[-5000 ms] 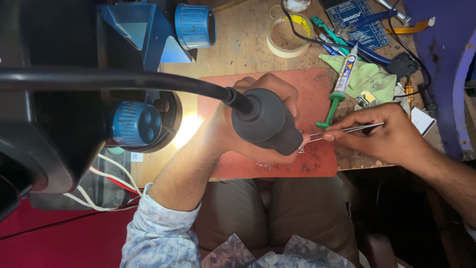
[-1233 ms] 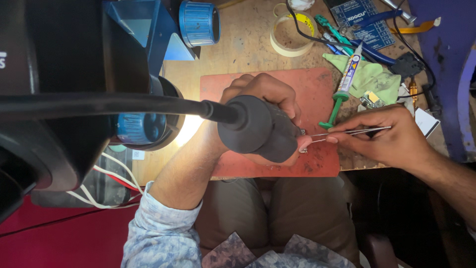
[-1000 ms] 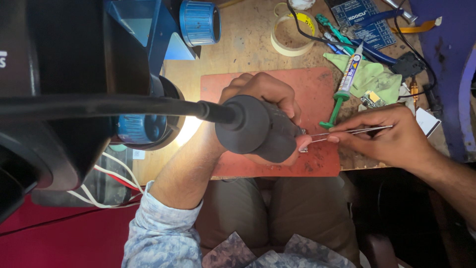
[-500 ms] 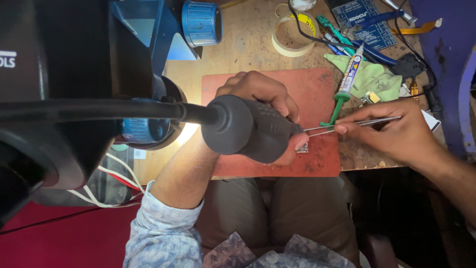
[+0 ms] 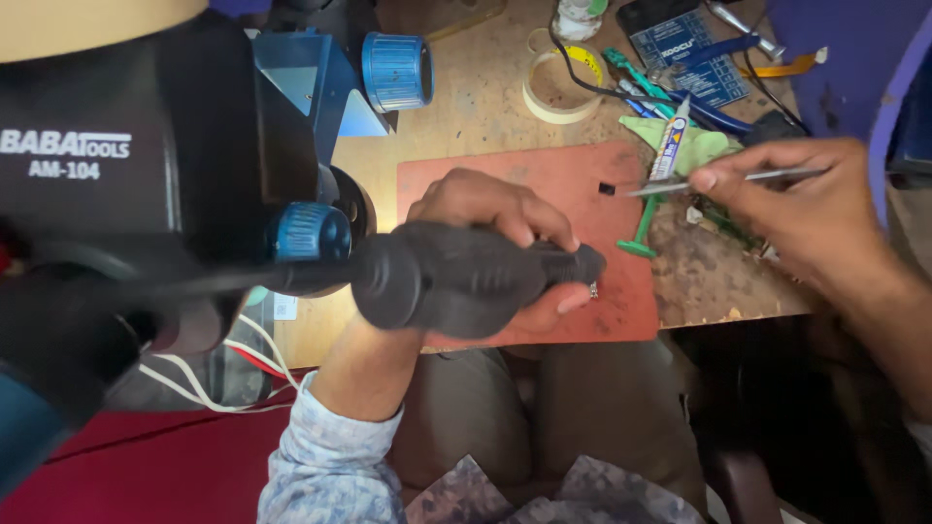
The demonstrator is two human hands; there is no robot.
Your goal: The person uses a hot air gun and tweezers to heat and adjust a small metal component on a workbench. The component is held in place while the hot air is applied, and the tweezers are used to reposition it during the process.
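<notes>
My left hand (image 5: 485,209) is wrapped around a thick black corded tool handle (image 5: 447,279) lying across the red work mat (image 5: 573,165). Its nozzle tip points right, just above a tiny metallic part (image 5: 592,288) on the mat. My right hand (image 5: 796,209) pinches thin metal tweezers (image 5: 670,184) over the mat's upper right corner. The tweezer tips hold a tiny black chip (image 5: 606,188) above the mat, apart from the nozzle.
A black microscope body with blue knobs (image 5: 311,231) fills the left. On the wooden bench behind the mat lie a tape roll (image 5: 558,87), a glue tube (image 5: 670,141), a green tool (image 5: 641,228) and a blue board (image 5: 694,44). Wires (image 5: 243,359) hang at the bench's lower left.
My right hand has lifted the tweezers up and to the right, away from the nozzle tip, with a small black chip in their tips. My left hand keeps the tool over the mat.
</notes>
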